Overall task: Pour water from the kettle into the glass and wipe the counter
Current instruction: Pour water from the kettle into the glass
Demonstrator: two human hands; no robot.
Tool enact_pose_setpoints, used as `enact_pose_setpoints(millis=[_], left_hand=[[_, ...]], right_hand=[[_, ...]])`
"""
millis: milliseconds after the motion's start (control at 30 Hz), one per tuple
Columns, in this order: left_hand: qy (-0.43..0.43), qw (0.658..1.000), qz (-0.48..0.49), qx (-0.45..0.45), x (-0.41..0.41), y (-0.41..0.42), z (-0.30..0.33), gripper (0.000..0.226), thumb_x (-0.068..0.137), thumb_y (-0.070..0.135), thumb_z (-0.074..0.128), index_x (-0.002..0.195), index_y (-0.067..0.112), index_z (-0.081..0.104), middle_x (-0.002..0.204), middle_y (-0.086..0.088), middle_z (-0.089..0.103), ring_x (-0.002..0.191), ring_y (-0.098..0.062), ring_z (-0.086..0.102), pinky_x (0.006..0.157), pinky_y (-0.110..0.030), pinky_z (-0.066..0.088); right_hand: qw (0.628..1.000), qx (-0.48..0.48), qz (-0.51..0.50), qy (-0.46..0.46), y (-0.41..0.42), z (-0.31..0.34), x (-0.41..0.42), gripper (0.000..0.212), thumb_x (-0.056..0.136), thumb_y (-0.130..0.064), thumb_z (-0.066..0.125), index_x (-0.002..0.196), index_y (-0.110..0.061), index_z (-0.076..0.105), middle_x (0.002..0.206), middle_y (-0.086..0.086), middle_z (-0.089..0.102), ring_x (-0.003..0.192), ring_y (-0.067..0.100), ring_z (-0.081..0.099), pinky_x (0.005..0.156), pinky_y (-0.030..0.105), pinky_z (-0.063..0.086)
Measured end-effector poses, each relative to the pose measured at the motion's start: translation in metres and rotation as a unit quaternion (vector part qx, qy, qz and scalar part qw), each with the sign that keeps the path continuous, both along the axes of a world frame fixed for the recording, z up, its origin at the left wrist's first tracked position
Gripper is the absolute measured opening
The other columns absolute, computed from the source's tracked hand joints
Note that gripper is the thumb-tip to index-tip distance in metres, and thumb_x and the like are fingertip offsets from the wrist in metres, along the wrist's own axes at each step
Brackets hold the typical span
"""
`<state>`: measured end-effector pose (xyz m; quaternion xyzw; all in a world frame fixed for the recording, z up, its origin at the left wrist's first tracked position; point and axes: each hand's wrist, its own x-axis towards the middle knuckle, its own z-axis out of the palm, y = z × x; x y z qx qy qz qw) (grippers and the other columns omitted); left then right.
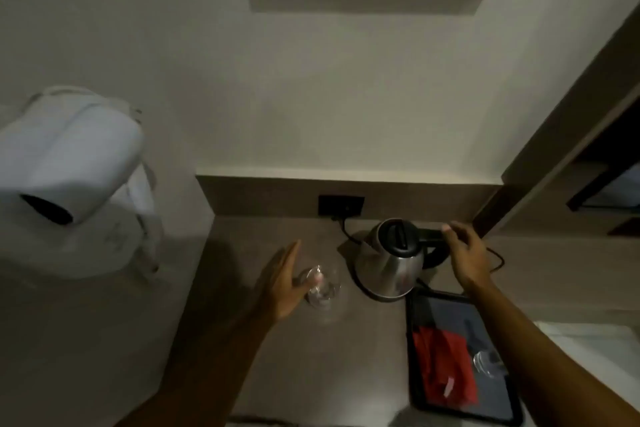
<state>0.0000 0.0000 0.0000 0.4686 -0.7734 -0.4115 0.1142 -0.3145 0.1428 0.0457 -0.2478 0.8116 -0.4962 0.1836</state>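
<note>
Tray: nearest you, bottom right on the counter — dark, flat, raised rim; it holds a crumpled red cloth and a second glass.
Your right hand: loosely curled at the kettle's black handle, fingertips at or on it; blur keeps you from telling whether it grips yet.
Kettle: steel, cone-shaped, black lid, upright on its round base just left of your right hand; the cord runs back to a dark wall socket.
Your left hand: open, fingers straight, palm facing the glass — thumb seems to touch the far side, though blur leaves contact unsure.
Glass: clear, rounded, standing on the counter between your left hand and the kettle, near both.
Counter: smooth grey-brown top in a dim corner, low upstand behind.
Room: plain pale wall; a framed dark opening above; a white wall-mounted appliance to your left.
</note>
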Motion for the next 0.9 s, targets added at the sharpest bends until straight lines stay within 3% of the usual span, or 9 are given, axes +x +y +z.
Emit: enact_pose_setpoints(millis=[67,167,233,367,467,533,700,767,900], left_hand=[[0.022,0.999,0.006,0.044,-0.001,0.006,-0.011,0.119,0.055,0.084,0.065,0.152,0.028,0.024,0.159,0.003,0.030,0.148,-0.019,0.027,0.120,-0.041,0.029],[0.026,0.996,0.020,0.088,-0.002,0.011,-0.036,0.100,0.059,0.046,0.089,0.142,0.040,0.034,0.141,0.017,0.039,0.135,-0.007,0.038,0.108,-0.017,0.034],[0.017,0.996,0.009,0.089,-0.008,0.002,-0.046,0.110,0.047,0.057,0.089,0.141,0.046,0.032,0.146,0.015,0.043,0.136,-0.010,0.042,0.110,-0.027,0.040],[0.004,0.995,-0.017,0.102,-0.018,-0.001,-0.060,0.115,0.041,0.060,0.087,0.142,0.033,0.040,0.142,0.005,0.052,0.129,-0.017,0.052,0.106,-0.039,0.049],[0.011,0.995,0.012,0.101,-0.023,0.004,-0.059,0.097,0.053,0.029,0.094,0.137,0.018,0.048,0.135,-0.004,0.058,0.125,-0.020,0.055,0.102,-0.029,0.048],[0.018,0.994,0.010,0.108,-0.024,0.004,-0.060,0.092,0.059,0.018,0.092,0.139,0.013,0.047,0.137,-0.006,0.057,0.126,-0.020,0.053,0.097,-0.019,0.044],[-0.006,0.994,-0.009,0.111,-0.019,0.005,-0.059,0.093,0.059,0.025,0.093,0.139,0.015,0.047,0.137,-0.003,0.058,0.127,-0.019,0.054,0.082,0.004,0.037],[-0.005,0.994,-0.013,0.113,-0.018,0.004,-0.057,0.091,0.061,0.025,0.092,0.140,0.015,0.047,0.138,-0.003,0.058,0.128,-0.019,0.054,0.089,-0.003,0.038],[0.004,0.993,-0.026,0.115,-0.015,0.004,-0.057,0.091,0.063,0.023,0.090,0.142,0.014,0.045,0.139,-0.007,0.057,0.131,-0.022,0.052,0.099,-0.018,0.041]], right_hand=[[1.000,0.009,-0.003,-0.023,-0.004,-0.005,-0.005,0.035,0.097,-0.032,0.055,0.116,-0.003,0.064,0.107,0.012,0.065,0.104,0.027,0.060,0.076,0.018,0.045],[0.998,0.039,0.004,-0.042,-0.013,-0.017,-0.011,0.035,0.100,-0.030,0.051,0.097,0.002,0.065,0.089,0.010,0.061,0.081,0.020,0.056,0.057,0.001,0.039],[0.997,0.031,-0.001,-0.066,-0.021,-0.020,-0.012,0.036,0.101,-0.030,0.047,0.080,-0.004,0.060,0.077,0.008,0.055,0.068,0.013,0.049,0.053,0.004,0.039],[0.999,0.027,-0.008,-0.040,-0.031,-0.028,-0.014,0.050,0.105,-0.026,0.039,0.061,-0.004,0.048,0.067,0.008,0.045,0.062,0.014,0.043,0.059,0.032,0.035],[0.998,0.029,-0.003,-0.047,-0.034,-0.029,-0.013,0.039,0.101,-0.030,0.038,0.065,-0.027,0.050,0.053,-0.011,0.053,0.050,-0.005,0.046,0.058,0.025,0.034],[0.999,0.004,0.014,-0.045,-0.034,-0.031,-0.016,0.035,0.091,-0.040,0.040,0.060,-0.029,0.050,0.048,-0.020,0.053,0.049,-0.007,0.045,0.056,0.019,0.037],[0.998,-0.016,-0.003,-0.053,-0.036,-0.033,-0.020,0.042,0.088,-0.059,0.051,0.069,-0.022,0.049,0.064,-0.012,0.053,0.055,-0.005,0.050,0.063,0.022,0.040],[1.000,-0.006,0.010,-0.026,-0.038,-0.028,-0.020,0.059,0.076,-0.077,0.053,0.073,-0.018,0.045,0.065,-0.011,0.054,0.055,-0.003,0.047,0.059,0.021,0.040],[0.994,0.022,0.086,0.058,-0.054,0.003,0.003,0.044,0.099,-0.027,0.044,0.055,-0.019,0.044,0.042,-0.015,0.053,0.036,0.000,0.044,0.043,0.017,0.035]])
